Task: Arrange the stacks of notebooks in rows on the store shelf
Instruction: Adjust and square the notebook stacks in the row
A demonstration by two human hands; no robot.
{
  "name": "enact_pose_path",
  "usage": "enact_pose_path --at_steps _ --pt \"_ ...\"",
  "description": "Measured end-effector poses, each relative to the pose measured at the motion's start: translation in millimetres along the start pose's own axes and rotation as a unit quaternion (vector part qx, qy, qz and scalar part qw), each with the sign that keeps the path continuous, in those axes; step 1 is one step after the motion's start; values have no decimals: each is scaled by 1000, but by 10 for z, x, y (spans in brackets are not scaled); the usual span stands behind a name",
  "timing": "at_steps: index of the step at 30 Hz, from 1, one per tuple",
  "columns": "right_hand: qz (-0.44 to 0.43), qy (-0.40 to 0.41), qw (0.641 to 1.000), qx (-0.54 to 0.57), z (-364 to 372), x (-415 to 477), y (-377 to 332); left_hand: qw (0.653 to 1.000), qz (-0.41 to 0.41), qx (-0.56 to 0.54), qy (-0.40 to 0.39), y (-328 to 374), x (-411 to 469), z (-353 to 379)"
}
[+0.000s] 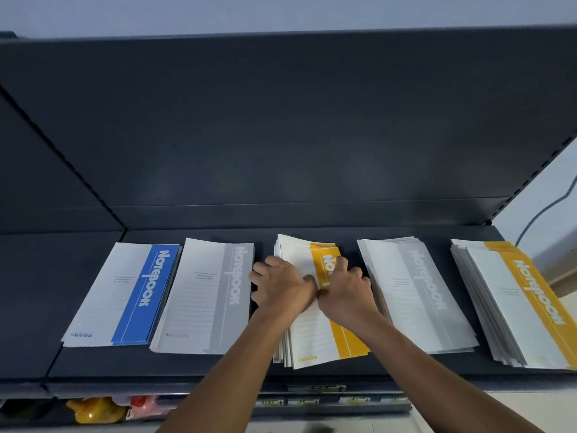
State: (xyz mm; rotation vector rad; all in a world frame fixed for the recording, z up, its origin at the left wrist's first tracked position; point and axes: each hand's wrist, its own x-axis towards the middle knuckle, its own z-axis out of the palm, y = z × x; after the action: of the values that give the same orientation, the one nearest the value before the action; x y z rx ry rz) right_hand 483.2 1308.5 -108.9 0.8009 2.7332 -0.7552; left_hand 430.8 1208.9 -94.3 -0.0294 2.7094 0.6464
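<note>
On the dark shelf (327, 368), left to right: blue notebook stack (125, 295) and grey stack (203, 298) sit square; our left hand (281, 285) and right hand (343, 289) press flat, fingers curled, on the fanned middle yellow stack (315, 339), clasping nothing. We'd square its edges, keeping clear of the neighbouring grey stack (415, 295); the far yellow stack (515, 304) is skewed too.

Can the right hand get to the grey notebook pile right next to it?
Probably yes. The right hand rests on the middle yellow stack, and the grey stack lies just beside it on the same shelf. Nothing stands between them, and its top is bare.
</note>
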Motion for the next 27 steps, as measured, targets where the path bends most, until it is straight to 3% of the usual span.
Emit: enact_pose_path --at_steps 5,8,12,16,19,27 --pt "-24 -4 1000 -7 -27 -6 19 988 53 -130 -63 -74 -19 -42" --pt "-32 1 997 74 -122 24 67 970 110 -203 -78 -189 -17 -88" --pt "-8 3 954 299 -248 32 98 935 210 -282 -49 -307 -98 -104" --pt "-89 146 943 286 -274 -77 19 900 296 -316 47 -260 -167 -159" --pt "-136 213 923 289 -277 -187 -70 888 309 -327 92 -200 -179 -196" --pt "-138 233 876 398 -195 -380 -19 896 304 -299 124 -257 -227 -178"
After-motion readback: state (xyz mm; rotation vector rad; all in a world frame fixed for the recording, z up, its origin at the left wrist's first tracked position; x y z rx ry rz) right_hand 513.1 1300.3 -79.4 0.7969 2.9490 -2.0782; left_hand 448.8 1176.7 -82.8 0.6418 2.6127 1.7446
